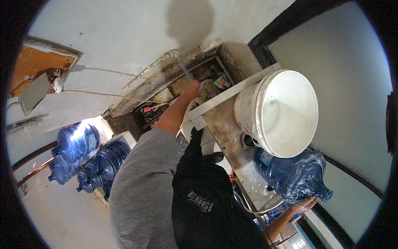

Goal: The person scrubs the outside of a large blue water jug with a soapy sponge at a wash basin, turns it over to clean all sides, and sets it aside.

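Observation:
My left hand (192, 89) is stretched out toward the wall. Its fingers close around the lower end of a grey pipe (184, 66), and what lies under the palm is hidden. On the metal counter (222, 124), at the right, a blue water jug (292, 174) lies on its side, streaked with white foam. From beneath, my right hand (304, 206) cups the jug near its neck, the mouth pointing to the lower right. A big white bucket (288, 112) stands just beyond the jug and hides part of it.
Several blue water jugs (105, 162) are stacked at the left. A wall recess holds a colourful packet (222, 81) and a red-handled tool (153, 108). A thin hose (112, 94) crosses the wall. Beside the bucket is a round drain opening (248, 141) in the counter.

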The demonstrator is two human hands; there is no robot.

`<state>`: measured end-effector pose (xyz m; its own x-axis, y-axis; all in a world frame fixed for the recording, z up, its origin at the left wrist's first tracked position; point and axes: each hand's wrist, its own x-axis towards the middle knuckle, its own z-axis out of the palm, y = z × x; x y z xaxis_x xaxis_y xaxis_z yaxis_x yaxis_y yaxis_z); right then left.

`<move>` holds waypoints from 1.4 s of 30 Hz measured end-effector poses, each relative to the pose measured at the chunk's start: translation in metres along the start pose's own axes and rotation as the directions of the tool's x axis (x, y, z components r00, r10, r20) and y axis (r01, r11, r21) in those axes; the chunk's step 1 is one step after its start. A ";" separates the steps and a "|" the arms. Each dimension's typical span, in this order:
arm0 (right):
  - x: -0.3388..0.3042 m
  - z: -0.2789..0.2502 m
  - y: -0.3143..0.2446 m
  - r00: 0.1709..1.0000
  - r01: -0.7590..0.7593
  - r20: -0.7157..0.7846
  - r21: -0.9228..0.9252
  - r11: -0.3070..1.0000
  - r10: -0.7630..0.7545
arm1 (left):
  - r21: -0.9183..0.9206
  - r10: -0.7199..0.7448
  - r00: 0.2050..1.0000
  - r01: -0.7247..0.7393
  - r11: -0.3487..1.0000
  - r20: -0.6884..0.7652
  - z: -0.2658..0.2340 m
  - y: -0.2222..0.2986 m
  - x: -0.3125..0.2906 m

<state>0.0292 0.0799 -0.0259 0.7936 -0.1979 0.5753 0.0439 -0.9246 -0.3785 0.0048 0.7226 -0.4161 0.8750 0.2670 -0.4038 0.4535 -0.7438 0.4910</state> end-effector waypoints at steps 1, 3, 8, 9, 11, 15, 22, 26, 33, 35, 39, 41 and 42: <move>0.000 0.001 -0.002 1.000 -0.012 -0.008 0.034 0.999 0.013 | -0.028 0.020 0.999 -0.021 0.999 -0.028 0.010 -0.009 0.005; 0.001 0.003 -0.007 1.000 0.026 -0.008 0.003 1.000 -0.026 | 0.024 0.011 1.000 -0.011 1.000 0.012 0.013 -0.007 0.010; 0.002 0.000 -0.006 1.000 -0.024 0.010 -0.036 0.999 0.025 | -0.002 -0.057 0.993 0.058 0.998 0.106 -0.001 0.008 0.008; 0.004 0.002 -0.009 1.000 0.018 0.003 -0.039 0.999 -0.017 | -0.023 -0.011 0.995 0.013 1.000 0.098 0.003 -0.002 0.009; 0.003 0.005 -0.016 0.995 0.096 -0.010 -0.048 0.994 -0.097 | -0.023 0.043 0.996 -0.041 0.999 0.079 0.008 -0.009 0.009; -0.002 0.001 -0.011 1.000 -0.019 0.000 0.024 1.000 0.019 | 0.219 0.124 0.979 -0.158 0.963 0.164 0.002 0.003 -0.008; 0.002 0.003 0.012 1.000 -0.001 -0.027 0.036 0.999 0.002 | 0.270 0.334 0.939 -0.344 0.899 0.085 0.073 -0.039 -0.005; -0.003 -0.001 0.019 0.999 0.034 -0.006 -0.050 0.998 -0.035 | 0.402 0.276 0.903 -0.398 0.825 0.328 0.021 -0.010 -0.006; -0.011 0.018 -0.009 0.999 -0.024 -0.019 0.250 0.968 0.030 | -0.146 0.124 0.964 -0.161 0.976 -0.235 -0.162 0.037 0.001; -0.009 0.011 -0.029 1.000 -0.011 0.020 0.225 0.974 0.007 | -0.200 0.134 0.903 -0.232 0.952 -0.408 -0.215 0.073 -0.013; -0.005 -0.005 -0.046 0.989 0.146 -0.001 0.175 0.974 -0.148 | -0.373 0.256 0.732 -0.576 0.727 -0.632 -0.265 0.277 -0.124; -0.010 -0.007 -0.045 0.977 0.209 -0.003 0.224 0.952 -0.214 | -0.392 0.469 0.664 -0.734 0.555 -0.582 -0.227 0.364 -0.165; -0.017 -0.007 -0.042 0.937 0.348 -0.039 0.204 0.915 -0.348 | -0.365 0.564 0.601 -0.797 0.482 -0.566 -0.196 0.408 -0.186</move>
<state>0.0095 0.1197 -0.0152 0.7043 0.1233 0.6991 0.4403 -0.8484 -0.2939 0.0604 0.4902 0.0106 0.8774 0.0876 0.4718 -0.4169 -0.3474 0.8399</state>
